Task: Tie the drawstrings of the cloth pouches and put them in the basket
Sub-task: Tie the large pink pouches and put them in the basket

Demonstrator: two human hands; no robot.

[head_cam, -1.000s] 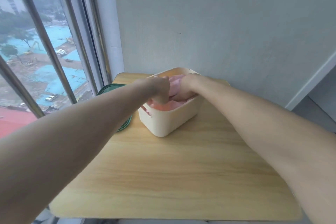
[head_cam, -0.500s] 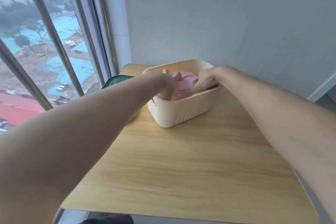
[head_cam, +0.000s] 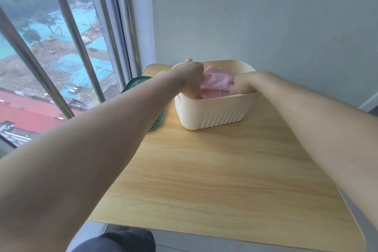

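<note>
A cream ribbed plastic basket point(head_cam: 214, 114) stands at the far side of the wooden table point(head_cam: 214, 170). Pink cloth pouches point(head_cam: 215, 81) fill it and bulge above the rim. Both hands reach into the basket. My left hand point(head_cam: 191, 79) is at its left end, fingers curled down into the pink cloth. My right hand point(head_cam: 244, 84) is at its right end, fingers curled into the cloth just inside the near rim. The fingertips of both hands are hidden by cloth and basket wall. No drawstrings are visible.
A dark green tray point(head_cam: 143, 88) lies left of the basket, partly under my left forearm, by the window with metal bars point(head_cam: 69, 32). A grey wall point(head_cam: 266, 16) stands right behind the basket. A dark-clothed knee point(head_cam: 122, 241) shows at the table's near edge.
The view has shifted, so the basket sits further right and higher in the frame. Both hands stay inside the basket on the pink cloth, with the right hand now lower behind the near rim.
</note>
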